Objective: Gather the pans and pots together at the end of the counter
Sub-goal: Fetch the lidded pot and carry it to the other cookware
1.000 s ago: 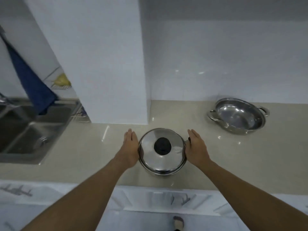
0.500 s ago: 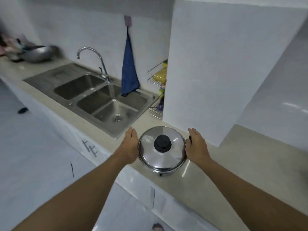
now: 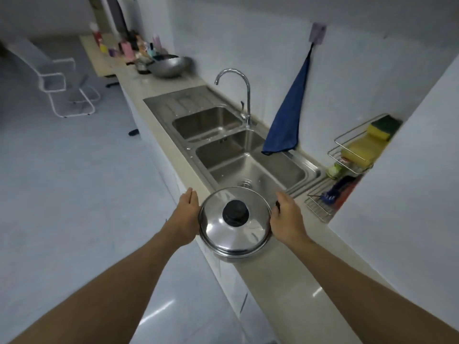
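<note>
- A person carries a lidded steel pot [image 3: 233, 225] in both bare hands, seen from a head-worn camera that looks down along a beige kitchen counter [image 3: 285, 276].
- The left hand [image 3: 187, 217] is pressed against the pot's left side and the right hand [image 3: 285, 217] against its right side; each hand is closed on the pot, though the pot's side handles are hidden under the palms.
- The pot appears held above the counter's front edge, just short of the near basin of the double sink [image 3: 238, 155]; whether its base touches the counter cannot be told.
- A domed lid with a black knob [image 3: 235, 213] sits squarely on the pot.
- A chrome tap [image 3: 244, 95] rises behind the sink, and a blue cloth [image 3: 285, 127] hangs from a wall hook [image 3: 318, 33] beside it, its lower end over the sink's rim.
- A wire rack [image 3: 347, 170] at the right holds yellow-and-green sponges [image 3: 370, 142] on its upper tier and a blue brush below.
- At the far end of the counter, beyond the sink's draining board, a wide steel wok [image 3: 170, 67] rests beside a blurred cluster of bottles [image 3: 134, 49].
- A white-framed chair [image 3: 64, 88] stands on the pale floor at the left.
</note>
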`<state>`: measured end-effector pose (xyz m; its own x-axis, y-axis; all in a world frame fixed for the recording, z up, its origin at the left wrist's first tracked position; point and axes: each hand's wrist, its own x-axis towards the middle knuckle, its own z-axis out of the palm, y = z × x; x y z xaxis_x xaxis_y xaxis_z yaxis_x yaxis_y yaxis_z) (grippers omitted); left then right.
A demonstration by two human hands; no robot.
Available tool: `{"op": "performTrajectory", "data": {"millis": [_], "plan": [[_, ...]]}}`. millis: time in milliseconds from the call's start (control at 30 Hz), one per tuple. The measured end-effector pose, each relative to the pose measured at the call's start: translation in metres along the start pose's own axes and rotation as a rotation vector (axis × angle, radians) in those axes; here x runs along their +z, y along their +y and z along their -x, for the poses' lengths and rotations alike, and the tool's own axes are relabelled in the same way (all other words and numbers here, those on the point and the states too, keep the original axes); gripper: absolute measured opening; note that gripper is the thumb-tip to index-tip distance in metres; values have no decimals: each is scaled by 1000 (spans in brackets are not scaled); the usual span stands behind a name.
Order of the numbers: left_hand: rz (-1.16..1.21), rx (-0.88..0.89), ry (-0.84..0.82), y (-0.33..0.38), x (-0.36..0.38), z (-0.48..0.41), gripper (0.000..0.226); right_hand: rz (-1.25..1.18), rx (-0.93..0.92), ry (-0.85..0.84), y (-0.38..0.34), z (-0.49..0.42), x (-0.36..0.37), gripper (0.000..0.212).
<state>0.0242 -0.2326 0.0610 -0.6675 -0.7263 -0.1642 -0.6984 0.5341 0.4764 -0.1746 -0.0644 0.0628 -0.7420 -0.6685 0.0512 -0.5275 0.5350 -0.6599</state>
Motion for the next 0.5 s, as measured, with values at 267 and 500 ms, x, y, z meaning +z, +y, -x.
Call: {"op": "performTrajectory", "data": {"millis": [267, 500], "plan": [[-46, -40, 40, -96, -70, -66, 87, -55, -80, -40, -93, -79, 86, 24], [-48, -51, 52, -172, -140, -123, 79, -59, -85, -31, -179, -130, 150, 43]]}}
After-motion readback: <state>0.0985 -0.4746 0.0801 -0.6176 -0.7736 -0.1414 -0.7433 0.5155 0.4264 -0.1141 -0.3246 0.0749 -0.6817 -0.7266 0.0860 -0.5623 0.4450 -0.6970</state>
